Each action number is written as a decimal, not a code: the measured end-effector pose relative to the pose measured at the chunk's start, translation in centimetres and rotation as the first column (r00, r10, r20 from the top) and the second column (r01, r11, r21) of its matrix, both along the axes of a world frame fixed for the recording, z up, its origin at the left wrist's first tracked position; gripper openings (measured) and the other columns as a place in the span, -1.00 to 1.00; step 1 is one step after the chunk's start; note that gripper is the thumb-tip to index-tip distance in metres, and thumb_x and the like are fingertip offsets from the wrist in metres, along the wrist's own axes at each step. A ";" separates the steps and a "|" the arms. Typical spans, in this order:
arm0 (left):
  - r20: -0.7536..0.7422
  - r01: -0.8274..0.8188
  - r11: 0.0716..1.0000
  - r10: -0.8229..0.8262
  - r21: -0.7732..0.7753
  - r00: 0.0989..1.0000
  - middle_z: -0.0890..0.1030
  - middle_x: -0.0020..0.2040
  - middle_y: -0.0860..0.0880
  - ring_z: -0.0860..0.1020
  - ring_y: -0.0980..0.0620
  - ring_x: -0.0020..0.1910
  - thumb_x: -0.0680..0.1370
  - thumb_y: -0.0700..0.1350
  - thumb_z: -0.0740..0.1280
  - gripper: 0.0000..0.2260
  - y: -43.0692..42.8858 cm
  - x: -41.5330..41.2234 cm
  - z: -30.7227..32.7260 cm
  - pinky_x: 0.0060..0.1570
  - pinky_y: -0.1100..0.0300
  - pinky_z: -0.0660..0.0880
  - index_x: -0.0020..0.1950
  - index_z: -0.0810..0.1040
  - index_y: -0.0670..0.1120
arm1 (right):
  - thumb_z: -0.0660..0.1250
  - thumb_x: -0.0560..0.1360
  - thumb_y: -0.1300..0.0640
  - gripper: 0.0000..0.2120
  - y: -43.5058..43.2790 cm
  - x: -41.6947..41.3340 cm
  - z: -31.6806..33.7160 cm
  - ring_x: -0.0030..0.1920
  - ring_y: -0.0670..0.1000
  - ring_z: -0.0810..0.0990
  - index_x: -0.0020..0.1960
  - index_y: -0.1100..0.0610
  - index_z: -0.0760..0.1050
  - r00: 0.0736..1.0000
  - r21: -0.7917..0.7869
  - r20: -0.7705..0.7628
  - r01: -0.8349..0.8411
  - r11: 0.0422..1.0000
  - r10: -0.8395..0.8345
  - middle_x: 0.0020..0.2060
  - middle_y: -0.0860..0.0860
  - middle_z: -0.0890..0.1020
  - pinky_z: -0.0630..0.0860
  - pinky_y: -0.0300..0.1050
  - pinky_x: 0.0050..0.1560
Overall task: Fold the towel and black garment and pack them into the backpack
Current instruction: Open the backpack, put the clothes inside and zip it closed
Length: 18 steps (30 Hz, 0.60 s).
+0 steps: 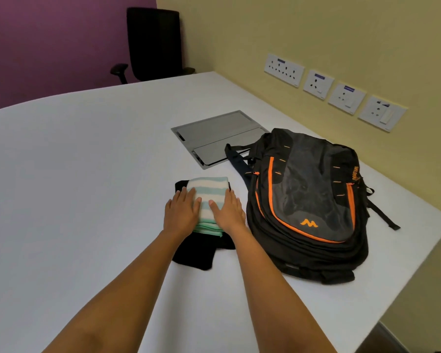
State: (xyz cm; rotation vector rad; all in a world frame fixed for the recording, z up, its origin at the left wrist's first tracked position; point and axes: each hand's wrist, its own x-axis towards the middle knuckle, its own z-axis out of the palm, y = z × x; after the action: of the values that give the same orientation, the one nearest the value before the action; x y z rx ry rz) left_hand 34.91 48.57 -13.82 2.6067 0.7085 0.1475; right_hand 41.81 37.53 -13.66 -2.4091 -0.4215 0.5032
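Towel (209, 197) folding looks done: the striped cloth lies as a compact layered stack directly under and between both palms, sitting on the black garment (196, 253), which also appears folded and shows beyond the fingertips and back towards the wrists. The left hand (181, 211) and right hand (228, 212) lie flat on the towel's two sides, fingers straight and spread, pressing down rather than gripping anything. Just beside the right hand, on its outer side, the backpack (308, 200) lies on the table (74, 174), and its zips appear closed from here. By my reckoning, what is left is the packing: opening the bag, lifting the pile and putting it in.
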 end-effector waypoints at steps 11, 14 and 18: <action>0.000 -0.009 0.993 0.009 -0.119 1.000 -0.02 0.57 -0.01 -0.02 -0.02 0.54 0.65 0.08 -0.08 -0.54 1.1 1.0 -4.2 0.48 -0.03 -0.07 0.54 -0.11 0.14 | 0.33 0.29 -0.42 0.12 1.7 4.1 -3.4 0.47 0.18 0.15 0.53 0.21 -0.07 0.907 0.056 -0.342 0.281 0.958 -0.246 0.47 0.15 0.18 0.17 0.12 0.45; 0.015 -0.020 0.993 0.022 -0.113 1.000 -0.02 0.57 -0.01 -0.02 -0.01 0.54 0.65 0.08 -0.09 -0.55 0.9 1.1 -4.6 0.48 -0.03 -0.08 0.54 -0.10 0.16 | 0.48 -0.10 -0.45 0.22 1.7 5.8 -3.6 0.18 0.14 0.54 0.36 0.24 0.31 0.833 0.107 -0.499 0.332 0.937 -0.238 0.21 0.14 0.52 0.51 0.06 0.20; 0.020 -0.015 0.994 0.017 -0.108 1.000 -0.01 0.57 0.01 -0.04 0.01 0.54 0.56 0.16 -0.22 -0.49 0.8 1.0 -4.9 0.48 -0.03 -0.10 0.53 -0.10 0.18 | 0.57 0.21 -0.16 -0.24 1.3 7.2 -2.4 0.06 0.13 0.60 0.21 0.29 0.47 0.753 0.124 -0.644 0.273 0.954 -0.132 0.07 0.12 0.61 0.53 0.02 0.16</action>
State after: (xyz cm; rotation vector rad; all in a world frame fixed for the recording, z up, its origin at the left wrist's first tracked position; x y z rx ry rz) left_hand 35.95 49.39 -18.72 2.4940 0.7103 0.1375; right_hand 48.99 38.78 -16.07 -1.8945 0.0892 1.0605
